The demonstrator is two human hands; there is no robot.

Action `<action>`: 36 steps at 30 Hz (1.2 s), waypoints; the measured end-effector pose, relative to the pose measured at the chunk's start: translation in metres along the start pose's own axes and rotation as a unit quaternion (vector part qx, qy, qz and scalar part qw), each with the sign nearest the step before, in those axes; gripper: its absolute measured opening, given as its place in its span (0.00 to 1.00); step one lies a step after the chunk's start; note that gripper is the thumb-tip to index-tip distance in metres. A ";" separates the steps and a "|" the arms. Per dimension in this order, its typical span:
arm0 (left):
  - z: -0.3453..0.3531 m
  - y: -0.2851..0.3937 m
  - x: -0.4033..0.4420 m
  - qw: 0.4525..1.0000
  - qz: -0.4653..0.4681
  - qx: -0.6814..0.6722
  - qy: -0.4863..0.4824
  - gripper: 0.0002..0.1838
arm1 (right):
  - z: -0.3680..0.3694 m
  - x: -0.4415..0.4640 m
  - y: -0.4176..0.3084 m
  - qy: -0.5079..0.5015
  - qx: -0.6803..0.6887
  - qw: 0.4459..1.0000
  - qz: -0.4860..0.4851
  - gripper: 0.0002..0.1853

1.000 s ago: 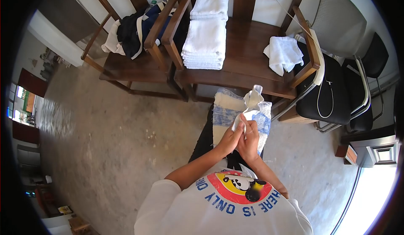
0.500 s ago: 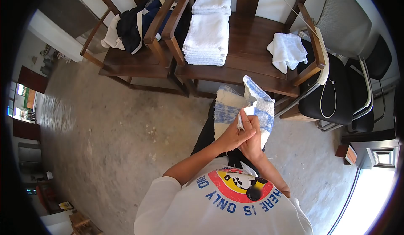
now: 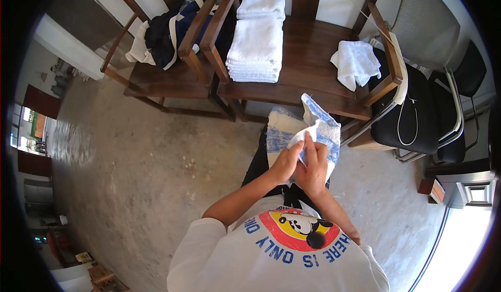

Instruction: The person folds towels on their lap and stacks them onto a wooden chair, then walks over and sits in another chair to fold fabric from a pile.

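A cream cloth with blue bands (image 3: 327,130) lies over my lap, its far right corner standing up in a fold. Above it, a small white piece (image 3: 301,136), thin and crumpled like cloth or paper, sits between my hands. My left hand (image 3: 284,164) pinches this piece from the left, thumb uppermost. My right hand (image 3: 314,167) is against its right side, index finger stretched along it and the other fingers curled. The hands are close together, and their palms hide the piece's lower part.
A stack of folded white towels (image 3: 255,49) stands on the wooden bench (image 3: 305,46) ahead. A loose white cloth (image 3: 357,65) lies at the bench's right. Clothes (image 3: 162,38) fill the wooden chair at left; black chairs (image 3: 407,109) stand at right.
My hands have shifted from being clasped together to slightly apart. The left thumb now points upward, the right index finger has stretched forward, and more of the white piece shows.
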State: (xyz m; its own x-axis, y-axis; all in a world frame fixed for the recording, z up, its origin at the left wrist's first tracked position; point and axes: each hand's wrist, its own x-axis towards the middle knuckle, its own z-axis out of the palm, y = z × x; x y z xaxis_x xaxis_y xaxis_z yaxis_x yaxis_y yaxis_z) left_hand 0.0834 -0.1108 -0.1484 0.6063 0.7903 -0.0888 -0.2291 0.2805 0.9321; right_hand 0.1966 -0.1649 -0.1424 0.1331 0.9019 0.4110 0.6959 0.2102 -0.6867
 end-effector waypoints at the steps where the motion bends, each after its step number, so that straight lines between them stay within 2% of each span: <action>1: 0.001 0.006 0.005 0.999 0.043 -0.010 0.012 0.30 | -0.002 -0.003 0.004 0.018 -0.022 0.999 0.018 0.37; 2: -0.001 0.015 0.008 0.995 0.064 -0.070 0.012 0.29 | -0.002 -0.009 0.015 0.045 -0.039 0.998 0.029 0.41; 4: -0.008 0.044 0.013 0.988 0.123 -0.088 0.036 0.29 | -0.015 -0.017 0.026 0.047 -0.068 0.995 0.051 0.41; 5: -0.015 0.060 0.014 0.985 0.148 -0.079 0.045 0.29 | -0.024 -0.021 0.032 0.045 -0.070 0.994 0.066 0.38; 8: -0.038 0.092 0.019 0.973 0.199 -0.070 0.093 0.28 | -0.055 -0.025 0.068 0.079 -0.118 0.989 0.031 0.32; 11: -0.055 0.112 0.022 0.949 0.253 0.080 0.173 0.29 | -0.097 0.000 0.060 0.031 -0.034 0.982 0.181 0.26; 14: -0.065 0.122 0.026 0.918 0.283 0.194 0.199 0.29 | -0.128 0.024 0.059 -0.059 -0.080 0.977 0.188 0.23; 16: -0.069 0.132 0.022 0.912 0.279 0.188 0.235 0.27 | -0.132 0.036 0.062 -0.075 0.049 0.974 0.209 0.19; 18: -0.068 0.144 0.016 0.926 0.264 0.126 0.237 0.26 | -0.135 0.050 0.054 -0.082 0.210 0.942 0.250 0.17; 21: -0.081 0.157 0.010 0.941 0.224 0.105 0.229 0.29 | -0.135 0.068 0.040 -0.089 0.287 0.928 0.220 0.16; 24: -0.082 0.169 0.012 0.944 0.212 0.084 0.240 0.30 | -0.135 0.092 0.030 -0.016 0.323 0.918 0.231 0.16; 27: -0.086 0.180 0.025 0.937 0.211 0.092 0.263 0.30 | -0.135 0.117 0.026 0.050 0.339 0.921 0.186 0.16; 30: -0.086 0.186 0.038 0.934 0.226 0.052 0.272 0.29 | -0.142 0.134 0.021 0.129 0.316 0.932 0.120 0.15; 31: -0.082 0.189 0.035 0.939 0.231 0.050 0.249 0.28 | -0.146 0.137 0.015 0.162 0.304 0.935 0.089 0.15; 33: -0.080 0.190 0.031 0.929 0.291 0.062 0.223 0.27 | -0.157 0.133 0.004 0.216 0.265 0.939 0.022 0.13; 36: -0.071 0.177 0.010 0.910 0.351 0.093 0.199 0.27 | -0.169 0.105 -0.012 0.246 0.205 0.947 -0.011 0.12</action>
State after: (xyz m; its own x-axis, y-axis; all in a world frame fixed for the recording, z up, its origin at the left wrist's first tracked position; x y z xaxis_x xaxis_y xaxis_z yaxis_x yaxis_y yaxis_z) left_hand -0.0049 -0.0145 -0.0088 0.0277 0.8846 0.4655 -0.2986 -0.4371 0.8484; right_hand 0.3216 -0.1364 0.0102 0.5054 0.6314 0.5881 0.3826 0.4470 -0.8086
